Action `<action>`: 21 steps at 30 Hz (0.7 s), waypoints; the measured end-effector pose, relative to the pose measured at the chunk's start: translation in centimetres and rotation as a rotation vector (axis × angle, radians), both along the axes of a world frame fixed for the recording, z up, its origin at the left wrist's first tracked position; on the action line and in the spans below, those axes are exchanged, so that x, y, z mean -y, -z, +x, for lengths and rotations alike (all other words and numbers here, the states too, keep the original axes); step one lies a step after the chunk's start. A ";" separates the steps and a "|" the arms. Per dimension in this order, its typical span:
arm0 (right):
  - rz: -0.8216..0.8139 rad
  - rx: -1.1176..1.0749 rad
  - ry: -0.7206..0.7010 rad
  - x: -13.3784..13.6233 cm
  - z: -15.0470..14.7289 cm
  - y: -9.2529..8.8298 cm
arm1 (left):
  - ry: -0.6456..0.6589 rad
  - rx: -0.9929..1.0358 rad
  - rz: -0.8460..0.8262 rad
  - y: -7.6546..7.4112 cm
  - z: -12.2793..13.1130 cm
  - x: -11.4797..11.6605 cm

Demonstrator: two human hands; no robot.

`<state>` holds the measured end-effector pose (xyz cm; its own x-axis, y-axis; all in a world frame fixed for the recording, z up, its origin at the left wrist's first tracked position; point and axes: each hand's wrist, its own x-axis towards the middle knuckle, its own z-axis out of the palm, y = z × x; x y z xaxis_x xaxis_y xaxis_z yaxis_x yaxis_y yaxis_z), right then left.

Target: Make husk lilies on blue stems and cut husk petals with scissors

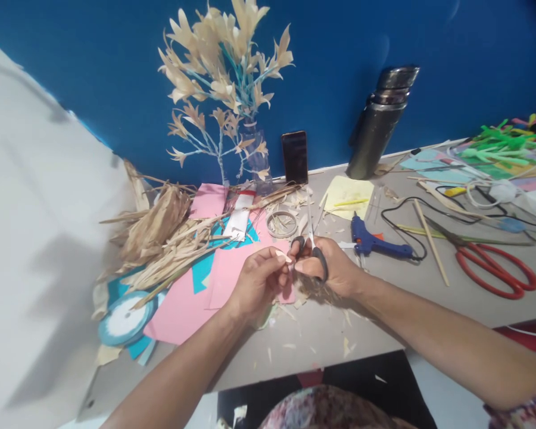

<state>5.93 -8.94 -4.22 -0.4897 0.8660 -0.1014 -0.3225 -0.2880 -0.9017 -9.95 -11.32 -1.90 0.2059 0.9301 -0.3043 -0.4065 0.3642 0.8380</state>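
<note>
Between the fingertips of my left hand (261, 280) is a small pale piece of husk (283, 256), pinched by thumb and forefinger. My right hand (335, 265) has its fingers through the dark handles of a pair of scissors (311, 229), whose blades point away from me toward the wall. The two hands nearly meet above the table, and the right fingertips are close to the husk piece. Under and around them lie pink sheets (227, 277) and scattered husk scraps (321, 292). A roll of tape (281, 224) sits just beyond the hands.
Dried husks (161, 223) and a ribbon spool (128, 319) lie left. Husk flowers (223, 89) stand at the back beside a phone (295, 157) and a flask (379, 125). Rightward are a blue glue gun (375, 241), a wooden stick (431, 244) and red-handled scissors (495, 268).
</note>
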 end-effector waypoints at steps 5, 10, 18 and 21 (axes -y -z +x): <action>-0.038 -0.051 0.023 0.0 -0.3 0.5 | 0.098 -0.055 0.023 0.5 -0.2 0.2; 0.004 -0.048 0.056 0.0 -0.2 0.1 | 0.082 -0.034 0.023 0.4 -0.1 0.2; 0.010 0.046 0.148 -0.8 -0.1 0.1 | -0.053 -0.050 0.037 0.0 -0.6 -0.6; -0.010 -0.001 0.166 -1.3 0.0 0.1 | -0.116 -0.141 0.084 -0.1 -0.7 -0.7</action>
